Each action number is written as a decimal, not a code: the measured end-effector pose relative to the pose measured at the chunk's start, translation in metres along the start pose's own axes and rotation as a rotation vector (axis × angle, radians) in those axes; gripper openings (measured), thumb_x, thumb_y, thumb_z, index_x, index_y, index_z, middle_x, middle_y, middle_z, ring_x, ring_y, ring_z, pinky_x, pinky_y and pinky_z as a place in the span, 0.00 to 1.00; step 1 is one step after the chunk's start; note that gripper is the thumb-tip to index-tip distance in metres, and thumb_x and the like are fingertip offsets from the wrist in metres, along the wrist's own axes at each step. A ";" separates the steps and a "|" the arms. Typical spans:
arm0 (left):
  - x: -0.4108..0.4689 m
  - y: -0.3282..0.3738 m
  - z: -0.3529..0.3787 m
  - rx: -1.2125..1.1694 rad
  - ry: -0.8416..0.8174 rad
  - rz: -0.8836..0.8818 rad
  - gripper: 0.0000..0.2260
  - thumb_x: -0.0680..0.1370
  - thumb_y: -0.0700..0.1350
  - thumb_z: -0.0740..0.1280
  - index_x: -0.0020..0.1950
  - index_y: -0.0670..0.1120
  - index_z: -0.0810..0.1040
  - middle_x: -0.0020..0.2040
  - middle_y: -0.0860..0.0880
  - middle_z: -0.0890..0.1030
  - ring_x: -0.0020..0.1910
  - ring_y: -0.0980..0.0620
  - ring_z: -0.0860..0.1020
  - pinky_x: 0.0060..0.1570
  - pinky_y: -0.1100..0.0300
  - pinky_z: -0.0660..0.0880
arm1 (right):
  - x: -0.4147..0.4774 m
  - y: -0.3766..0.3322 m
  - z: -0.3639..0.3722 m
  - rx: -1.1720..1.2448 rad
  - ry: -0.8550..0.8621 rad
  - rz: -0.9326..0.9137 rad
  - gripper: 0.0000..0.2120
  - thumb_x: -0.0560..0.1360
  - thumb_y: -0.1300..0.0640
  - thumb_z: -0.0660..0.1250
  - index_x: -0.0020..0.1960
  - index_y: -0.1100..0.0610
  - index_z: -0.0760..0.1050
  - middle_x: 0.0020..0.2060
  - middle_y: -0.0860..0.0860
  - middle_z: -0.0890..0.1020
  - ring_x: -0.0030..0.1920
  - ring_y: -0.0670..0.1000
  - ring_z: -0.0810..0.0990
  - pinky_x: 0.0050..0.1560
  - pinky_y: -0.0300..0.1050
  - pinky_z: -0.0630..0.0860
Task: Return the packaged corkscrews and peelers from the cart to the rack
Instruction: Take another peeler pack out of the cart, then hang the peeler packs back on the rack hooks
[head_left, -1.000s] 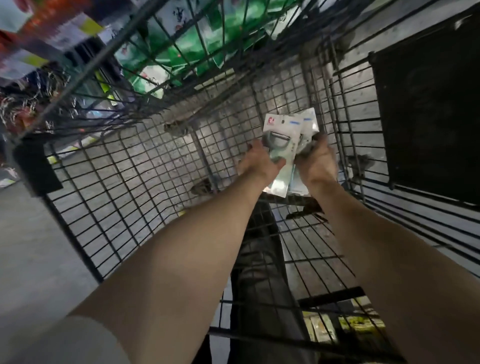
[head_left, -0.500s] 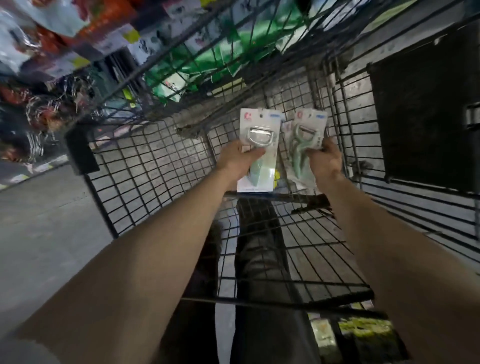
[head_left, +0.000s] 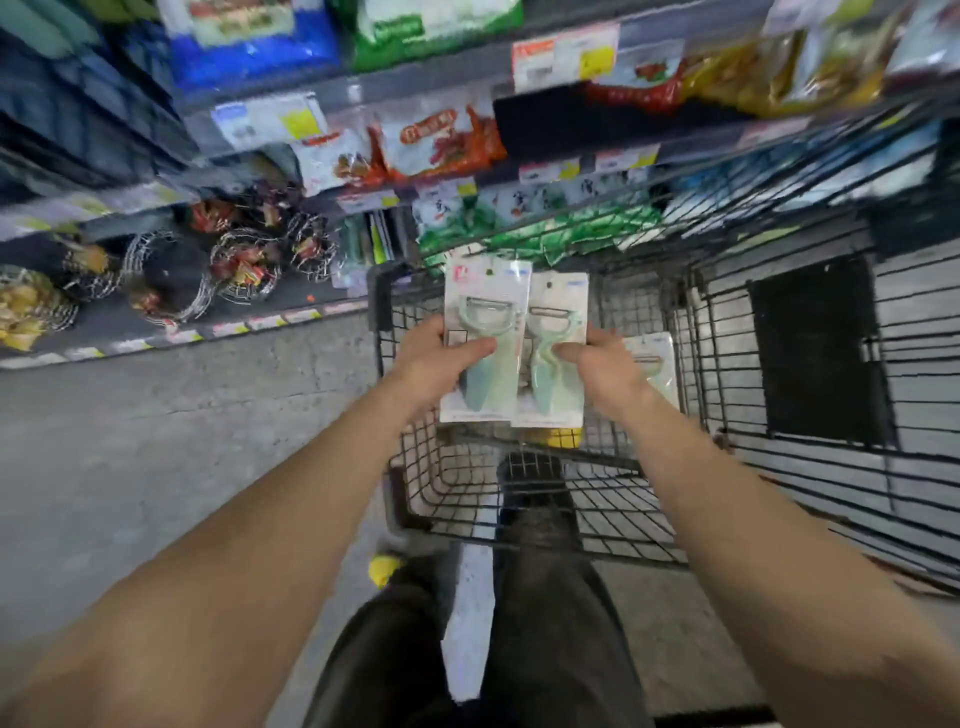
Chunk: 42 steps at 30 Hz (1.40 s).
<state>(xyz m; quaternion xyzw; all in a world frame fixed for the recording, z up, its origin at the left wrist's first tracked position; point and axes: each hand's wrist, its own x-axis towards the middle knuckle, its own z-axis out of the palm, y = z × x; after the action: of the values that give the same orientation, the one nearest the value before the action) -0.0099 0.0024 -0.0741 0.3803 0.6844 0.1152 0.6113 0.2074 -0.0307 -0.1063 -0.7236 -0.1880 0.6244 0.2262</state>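
Your left hand (head_left: 439, 358) is closed on a packaged peeler (head_left: 485, 338), thumb laid across the front of its card and fingers behind. Your right hand (head_left: 605, 366) grips a second packaged peeler (head_left: 553, 348) the same way, thumb on the pale green handle. The two cards stand upright side by side with their inner edges touching or slightly overlapping, held above the wire cart (head_left: 519, 499). Behind your right hand, a third package (head_left: 652, 366) shows partly against the cart's far side; whether you hold it or it rests in the basket cannot be told. A small yellow item (head_left: 563, 439) sits just below the held cards, inside the basket. Through the cart's mesh floor, dark trousers (head_left: 540, 525) and grey concrete flooring (head_left: 156, 467) are visible. A black panel (head_left: 815, 353) hangs on the cart's right wall. Beyond the cart, store shelving (head_left: 441, 88) carries bagged goods: blue and green sacks on top, red-and-white snack bags in the middle row, green packets lower down. To the left, wire baskets (head_left: 244, 265) hold wrapped items near floor level.
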 end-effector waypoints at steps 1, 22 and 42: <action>-0.013 -0.003 -0.019 -0.030 0.019 0.013 0.13 0.78 0.44 0.77 0.61 0.48 0.80 0.50 0.54 0.84 0.43 0.61 0.80 0.28 0.74 0.75 | -0.012 -0.008 0.020 -0.030 -0.020 -0.025 0.11 0.76 0.67 0.71 0.58 0.61 0.80 0.43 0.53 0.85 0.36 0.47 0.86 0.31 0.34 0.78; -0.387 -0.223 -0.492 -0.590 0.578 0.313 0.06 0.78 0.40 0.75 0.53 0.49 0.84 0.54 0.47 0.88 0.51 0.48 0.85 0.50 0.55 0.81 | -0.362 -0.048 0.522 -0.246 -0.412 -0.478 0.09 0.72 0.67 0.74 0.52 0.61 0.83 0.50 0.60 0.87 0.46 0.59 0.85 0.51 0.55 0.81; -0.470 -0.275 -0.830 -0.665 0.947 0.428 0.08 0.78 0.41 0.76 0.56 0.47 0.85 0.51 0.53 0.89 0.46 0.56 0.86 0.38 0.65 0.80 | -0.473 -0.197 0.923 -0.427 -0.781 -0.886 0.09 0.74 0.62 0.74 0.54 0.55 0.84 0.48 0.48 0.87 0.53 0.53 0.84 0.55 0.51 0.79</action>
<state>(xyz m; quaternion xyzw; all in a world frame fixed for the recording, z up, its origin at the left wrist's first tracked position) -0.8988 -0.2416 0.2938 0.2058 0.7174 0.5989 0.2904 -0.7734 -0.0449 0.2824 -0.3247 -0.6595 0.6383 0.2287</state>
